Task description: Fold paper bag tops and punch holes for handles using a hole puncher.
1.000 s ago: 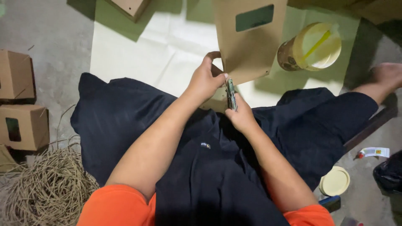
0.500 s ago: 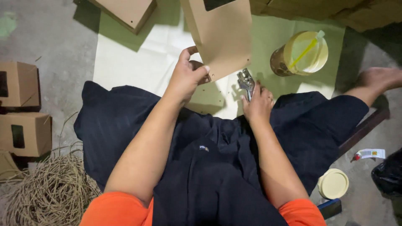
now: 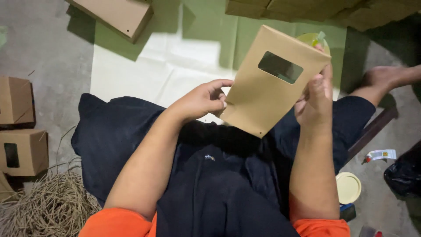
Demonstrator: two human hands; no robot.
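Note:
A flat brown paper bag (image 3: 267, 87) with a dark rectangular window is held tilted above my lap. My left hand (image 3: 201, 100) pinches its lower left edge. My right hand (image 3: 316, 98) grips its right edge, fingers curled around it. A small hole shows near the bag's bottom corner. My legs in dark trousers (image 3: 210, 175) lie under the bag. The metal tool seen earlier is not visible.
A pale sheet (image 3: 153, 66) covers the floor ahead. Brown boxes (image 3: 19, 127) sit at the left, a box (image 3: 116, 15) at top, a heap of twine (image 3: 48, 206) at lower left. A yellow-lidded container (image 3: 313, 39) peeks behind the bag. A round lid (image 3: 348, 188) and a tube (image 3: 380, 154) lie at right.
Both hands lifted the bag and turned it, so the window side faces me. The right hand let go of the metal tool and took the bag's right edge.

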